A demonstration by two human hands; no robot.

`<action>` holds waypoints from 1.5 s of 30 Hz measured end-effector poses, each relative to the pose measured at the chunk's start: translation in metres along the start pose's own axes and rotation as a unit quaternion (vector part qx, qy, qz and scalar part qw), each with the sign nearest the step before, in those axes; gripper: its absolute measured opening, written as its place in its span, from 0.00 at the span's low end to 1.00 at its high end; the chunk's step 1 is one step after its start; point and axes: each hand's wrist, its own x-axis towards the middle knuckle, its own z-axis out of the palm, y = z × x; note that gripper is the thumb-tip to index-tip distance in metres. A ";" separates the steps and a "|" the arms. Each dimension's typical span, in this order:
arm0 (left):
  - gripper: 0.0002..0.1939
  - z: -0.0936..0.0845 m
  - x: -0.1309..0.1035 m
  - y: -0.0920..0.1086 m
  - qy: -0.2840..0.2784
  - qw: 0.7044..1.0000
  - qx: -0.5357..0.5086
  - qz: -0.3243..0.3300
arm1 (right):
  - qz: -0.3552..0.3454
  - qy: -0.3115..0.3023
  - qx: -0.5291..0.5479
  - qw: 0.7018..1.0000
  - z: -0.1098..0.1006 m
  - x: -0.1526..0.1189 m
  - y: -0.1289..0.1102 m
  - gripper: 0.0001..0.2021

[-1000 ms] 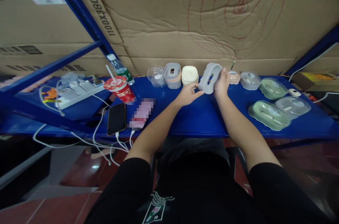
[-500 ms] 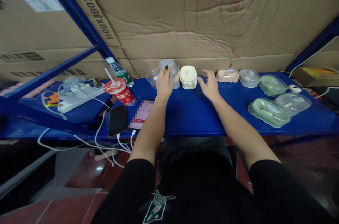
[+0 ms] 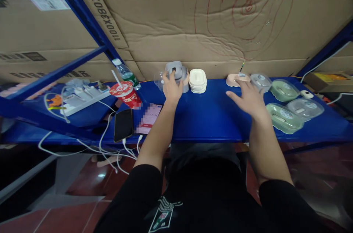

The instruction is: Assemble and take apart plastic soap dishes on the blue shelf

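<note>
My left hand [image 3: 173, 88] has its thumb and fingers around the near side of a rounded grey plastic piece [image 3: 173, 67] with a dark slot, among stacked grey parts. Just right of it stands a stack of cream square-rounded pieces [image 3: 198, 80]. My right hand [image 3: 245, 97] is off to the right, fingers spread and holding nothing. Its fingertips overlap the view of a pink oblong box [image 3: 231, 79] with a round label; whether they touch is unclear. Nearby are a grey box with a clear lid [image 3: 260, 82] and a green one [image 3: 284, 89].
Another green lidded box [image 3: 285, 119] and a clear-lidded grey one [image 3: 305, 108] lie at the right. At the left are a red cup with a straw [image 3: 126, 94], a bottle [image 3: 127, 73], a black phone [image 3: 123, 125], a lit-screen phone [image 3: 149, 119] and a power strip [image 3: 82, 100].
My right hand has moved right, from beside the cream stack to the pink box. My left hand has stayed at the grey parts, where the top piece now looks more opaque.
</note>
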 end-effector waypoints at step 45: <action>0.19 -0.017 0.018 0.002 0.199 0.923 -0.293 -0.152 | -0.129 -0.112 0.322 0.931 0.075 0.070 -0.006 0.44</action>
